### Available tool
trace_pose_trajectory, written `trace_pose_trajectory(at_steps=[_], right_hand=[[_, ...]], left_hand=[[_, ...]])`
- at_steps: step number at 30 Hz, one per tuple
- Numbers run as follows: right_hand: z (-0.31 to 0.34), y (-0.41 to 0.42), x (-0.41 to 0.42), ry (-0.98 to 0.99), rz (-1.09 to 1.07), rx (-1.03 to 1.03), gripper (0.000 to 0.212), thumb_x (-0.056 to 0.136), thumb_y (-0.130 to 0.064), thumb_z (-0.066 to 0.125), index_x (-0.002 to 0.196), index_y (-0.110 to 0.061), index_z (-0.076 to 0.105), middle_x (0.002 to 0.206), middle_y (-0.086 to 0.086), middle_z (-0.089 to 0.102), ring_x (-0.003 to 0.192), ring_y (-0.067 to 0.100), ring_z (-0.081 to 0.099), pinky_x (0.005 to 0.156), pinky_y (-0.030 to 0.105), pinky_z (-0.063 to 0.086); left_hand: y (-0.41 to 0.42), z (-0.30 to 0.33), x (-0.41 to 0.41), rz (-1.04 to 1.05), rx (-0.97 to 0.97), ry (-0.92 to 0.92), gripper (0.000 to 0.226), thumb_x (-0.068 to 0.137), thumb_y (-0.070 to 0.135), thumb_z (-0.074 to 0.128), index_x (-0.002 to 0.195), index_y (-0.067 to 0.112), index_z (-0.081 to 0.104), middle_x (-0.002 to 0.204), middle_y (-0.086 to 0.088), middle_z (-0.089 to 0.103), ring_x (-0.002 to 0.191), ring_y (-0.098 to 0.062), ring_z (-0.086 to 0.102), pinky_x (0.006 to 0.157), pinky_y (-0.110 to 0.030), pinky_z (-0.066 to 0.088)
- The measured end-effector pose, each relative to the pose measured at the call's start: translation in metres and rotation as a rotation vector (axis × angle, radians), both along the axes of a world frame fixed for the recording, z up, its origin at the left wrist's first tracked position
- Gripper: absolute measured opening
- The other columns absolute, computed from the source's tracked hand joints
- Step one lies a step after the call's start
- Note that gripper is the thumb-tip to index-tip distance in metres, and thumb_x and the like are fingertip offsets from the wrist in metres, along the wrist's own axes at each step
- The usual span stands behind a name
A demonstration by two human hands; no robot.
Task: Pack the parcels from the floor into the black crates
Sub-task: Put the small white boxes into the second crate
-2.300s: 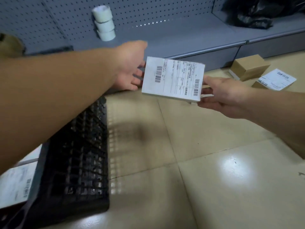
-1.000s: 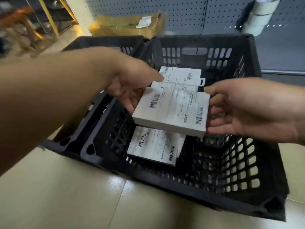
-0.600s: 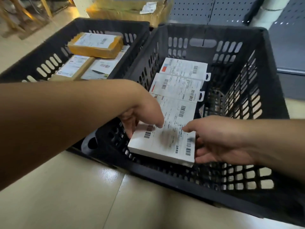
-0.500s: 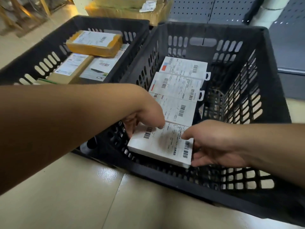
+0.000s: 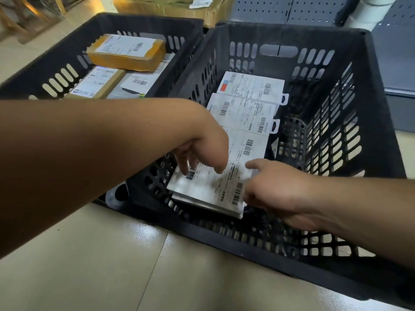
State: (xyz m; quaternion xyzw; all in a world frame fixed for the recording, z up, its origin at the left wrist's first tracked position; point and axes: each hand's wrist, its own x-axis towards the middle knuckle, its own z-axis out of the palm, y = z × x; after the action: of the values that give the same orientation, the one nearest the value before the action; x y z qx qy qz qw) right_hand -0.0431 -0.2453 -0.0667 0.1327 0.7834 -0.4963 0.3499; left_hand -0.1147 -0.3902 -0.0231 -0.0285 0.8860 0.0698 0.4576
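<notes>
Seating the white parcel [image 5: 208, 187] in the right crate [image 5: 379, 122].
It lay nearest in the overlapping row; left hand [image 5: 202, 151] hovered loose-fingered above, right hand [image 5: 274, 189] pinched its right edge. Best released flat.

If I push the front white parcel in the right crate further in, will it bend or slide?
The white parcel looks like a flat, straight-edged box, so it probably stays stiff. Its glossy label suggests it would slide easily. It lies overlapping the next parcel, so a push may ride it up.
</notes>
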Motion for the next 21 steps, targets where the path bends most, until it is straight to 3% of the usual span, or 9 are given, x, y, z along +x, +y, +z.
trace_pose_trajectory(at_steps=[2, 4, 8, 10, 13, 16, 19, 21], right_hand=[[0.002, 0.000, 0.000, -0.027, 0.013, 0.010, 0.020, 0.080, 0.007, 0.046, 0.090, -0.003, 0.060, 0.103, 0.024, 0.068, 0.103, 0.035, 0.068, 0.094, 0.046, 0.058], [0.003, 0.000, -0.001, -0.040, 0.022, 0.033, 0.013, 0.076, 0.005, 0.047, 0.080, -0.002, 0.057, 0.107, 0.026, 0.069, 0.106, 0.039, 0.067, 0.096, 0.053, 0.055], [0.005, -0.001, -0.004, -0.040, 0.059, 0.051, 0.014, 0.077, 0.005, 0.052, 0.086, -0.005, 0.056, 0.119, 0.022, 0.065, 0.112, 0.039, 0.065, 0.099, 0.057, 0.050], [0.004, 0.000, -0.007, -0.061, 0.071, 0.046, 0.016, 0.078, 0.006, 0.054, 0.087, -0.007, 0.057, 0.120, 0.021, 0.064, 0.108, 0.037, 0.067, 0.096, 0.049, 0.053], [0.011, 0.005, -0.011, -0.134, 0.121, 0.025, 0.021, 0.079, 0.011, 0.054, 0.088, -0.008, 0.054, 0.116, 0.021, 0.060, 0.086, 0.029, 0.062, 0.066, 0.031, 0.053], [0.025, 0.017, -0.019, -0.180, 0.093, -0.040, 0.032, 0.080, 0.013, 0.053, 0.102, -0.010, 0.056, 0.110, 0.015, 0.058, 0.077, 0.025, 0.057, 0.052, 0.022, 0.048], [0.043, 0.037, -0.029, -0.145, -0.016, -0.127, 0.049, 0.080, 0.013, 0.056, 0.123, -0.012, 0.055, 0.121, 0.014, 0.055, 0.087, 0.028, 0.064, 0.054, 0.023, 0.055], [0.057, 0.053, -0.035, -0.104, -0.067, -0.204, 0.051, 0.079, 0.012, 0.059, 0.124, -0.012, 0.057, 0.128, 0.016, 0.056, 0.103, 0.032, 0.063, 0.064, 0.028, 0.059]], left_hand=[[0.000, -0.003, 0.001, -0.055, -0.011, -0.025, 0.037, 0.102, 0.019, 0.059, 0.137, 0.010, 0.055, 0.139, -0.009, 0.053, 0.114, -0.026, 0.060, 0.090, -0.044, 0.061], [-0.001, -0.004, 0.002, -0.068, -0.011, -0.038, 0.031, 0.101, 0.015, 0.058, 0.131, 0.007, 0.057, 0.142, -0.017, 0.051, 0.117, -0.032, 0.059, 0.092, -0.045, 0.061], [-0.002, -0.004, 0.002, -0.038, -0.008, -0.077, 0.015, 0.100, 0.011, 0.057, 0.109, -0.001, 0.056, 0.141, -0.029, 0.046, 0.122, -0.035, 0.056, 0.094, -0.046, 0.060], [-0.002, -0.004, 0.000, -0.041, -0.001, -0.094, 0.026, 0.100, 0.011, 0.058, 0.115, -0.007, 0.046, 0.143, -0.031, 0.044, 0.125, -0.038, 0.053, 0.095, -0.047, 0.059], [0.002, -0.002, -0.001, -0.061, -0.004, -0.098, 0.029, 0.101, 0.017, 0.060, 0.122, -0.002, 0.055, 0.132, -0.028, 0.056, 0.120, -0.039, 0.061, 0.096, -0.046, 0.059], [0.010, 0.002, 0.001, -0.123, -0.056, -0.075, 0.019, 0.102, 0.025, 0.059, 0.091, 0.010, 0.056, 0.097, -0.006, 0.057, 0.113, -0.030, 0.064, 0.094, -0.046, 0.059], [0.018, 0.010, -0.003, -0.164, -0.092, -0.042, 0.027, 0.102, 0.032, 0.058, 0.083, 0.014, 0.054, 0.105, -0.004, 0.059, 0.110, -0.034, 0.064, 0.091, -0.046, 0.060], [0.025, 0.018, -0.011, -0.178, -0.097, 0.036, 0.027, 0.102, 0.033, 0.057, 0.083, 0.015, 0.053, 0.098, -0.007, 0.060, 0.096, -0.029, 0.069, 0.086, -0.043, 0.062]])
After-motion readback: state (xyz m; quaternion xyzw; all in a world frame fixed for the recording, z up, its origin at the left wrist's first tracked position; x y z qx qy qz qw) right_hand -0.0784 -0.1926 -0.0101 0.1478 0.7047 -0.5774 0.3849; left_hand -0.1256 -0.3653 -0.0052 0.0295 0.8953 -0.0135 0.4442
